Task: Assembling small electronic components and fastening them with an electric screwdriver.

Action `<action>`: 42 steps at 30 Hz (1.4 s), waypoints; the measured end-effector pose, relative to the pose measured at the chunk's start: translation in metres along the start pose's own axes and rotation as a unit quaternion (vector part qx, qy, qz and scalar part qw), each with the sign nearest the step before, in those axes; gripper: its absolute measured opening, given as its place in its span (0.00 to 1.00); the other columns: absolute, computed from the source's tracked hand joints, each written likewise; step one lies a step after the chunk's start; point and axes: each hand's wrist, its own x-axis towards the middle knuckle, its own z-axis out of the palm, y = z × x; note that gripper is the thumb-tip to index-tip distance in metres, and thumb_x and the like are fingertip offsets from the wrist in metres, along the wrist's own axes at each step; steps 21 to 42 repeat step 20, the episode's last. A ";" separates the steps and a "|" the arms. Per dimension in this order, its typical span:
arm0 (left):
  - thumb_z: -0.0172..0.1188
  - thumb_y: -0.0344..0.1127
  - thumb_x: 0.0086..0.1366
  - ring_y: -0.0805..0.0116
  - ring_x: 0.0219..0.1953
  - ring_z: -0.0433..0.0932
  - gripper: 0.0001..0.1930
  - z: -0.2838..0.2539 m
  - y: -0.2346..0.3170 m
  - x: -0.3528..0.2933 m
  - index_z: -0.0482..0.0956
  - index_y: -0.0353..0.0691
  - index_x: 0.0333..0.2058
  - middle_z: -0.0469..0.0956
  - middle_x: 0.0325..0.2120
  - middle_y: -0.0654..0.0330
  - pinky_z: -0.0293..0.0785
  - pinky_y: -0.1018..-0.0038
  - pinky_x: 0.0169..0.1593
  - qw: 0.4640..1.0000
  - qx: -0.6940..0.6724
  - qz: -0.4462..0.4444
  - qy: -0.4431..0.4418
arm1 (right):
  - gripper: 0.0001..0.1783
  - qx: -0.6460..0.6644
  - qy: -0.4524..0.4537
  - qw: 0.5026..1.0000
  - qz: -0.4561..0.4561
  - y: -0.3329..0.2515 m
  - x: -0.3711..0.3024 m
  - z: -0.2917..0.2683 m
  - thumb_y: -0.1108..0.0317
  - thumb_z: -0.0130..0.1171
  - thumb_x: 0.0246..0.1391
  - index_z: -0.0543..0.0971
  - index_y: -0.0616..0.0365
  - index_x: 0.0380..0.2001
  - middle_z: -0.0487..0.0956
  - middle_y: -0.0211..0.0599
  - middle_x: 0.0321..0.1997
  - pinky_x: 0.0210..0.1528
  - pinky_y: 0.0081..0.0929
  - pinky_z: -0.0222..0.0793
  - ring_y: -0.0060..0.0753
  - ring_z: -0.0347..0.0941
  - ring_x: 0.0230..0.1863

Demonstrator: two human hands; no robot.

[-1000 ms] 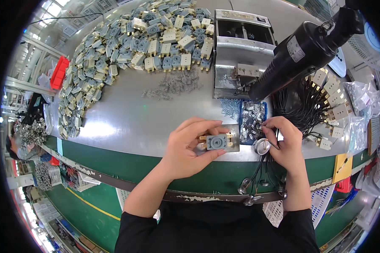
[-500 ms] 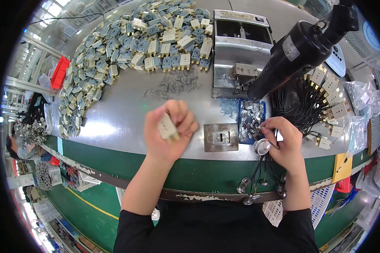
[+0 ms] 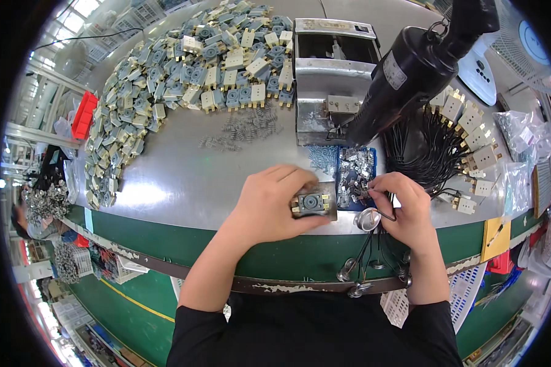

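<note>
My left hand (image 3: 269, 205) grips a small grey block with brass tabs (image 3: 311, 202) by its sides, its round-recess face up. Block and fingers are at the flat metal fixture plate (image 3: 332, 211), which they mostly cover. My right hand (image 3: 409, 211) is closed on a black cable, thumb and forefinger pinched at the right edge of a blue tray (image 3: 374, 160) of small metal clips. Whether a clip is between those fingertips I cannot tell. A round silver metal cap (image 3: 368, 219) sits beside the right hand, and several similar capped cables hang over the table edge.
A large heap of grey and cream blocks (image 3: 196, 73) covers the back left. Loose springs (image 3: 245, 128) and screws (image 3: 321, 158) lie nearer. A black power screwdriver (image 3: 404, 73) leans over a metal stand (image 3: 315, 79). Wired blocks (image 3: 471, 140) lie at right.
My left hand has moved right and down to the fixture plate; its block now shows the grey face instead of the cream one. My right hand stays by the blue tray. The view has shifted slightly.
</note>
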 end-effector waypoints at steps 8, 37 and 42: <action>0.82 0.36 0.48 0.63 0.32 0.83 0.14 0.020 -0.022 -0.020 0.88 0.44 0.34 0.87 0.33 0.65 0.79 0.69 0.34 0.989 -0.111 0.072 0.068 | 0.14 0.007 0.004 1.000 -0.016 0.002 0.003 0.004 0.88 0.67 0.49 0.81 0.62 0.37 0.84 0.41 0.35 0.38 0.32 0.79 0.40 0.83 0.36; 0.75 0.29 0.60 0.69 0.25 0.79 0.11 -0.010 -0.042 -0.006 0.89 0.44 0.43 0.86 0.43 0.58 0.75 0.78 0.30 0.971 0.012 -0.163 0.175 | 0.13 -0.041 -0.024 0.998 -0.032 -0.004 0.002 0.011 0.84 0.67 0.51 0.86 0.61 0.41 0.83 0.42 0.38 0.36 0.30 0.78 0.40 0.82 0.35; 0.75 0.29 0.60 0.69 0.25 0.79 0.11 -0.010 -0.042 -0.006 0.89 0.44 0.43 0.86 0.43 0.58 0.75 0.78 0.30 0.971 0.012 -0.163 0.175 | 0.13 -0.041 -0.024 0.998 -0.032 -0.004 0.002 0.011 0.84 0.67 0.51 0.86 0.61 0.41 0.83 0.42 0.38 0.36 0.30 0.78 0.40 0.82 0.35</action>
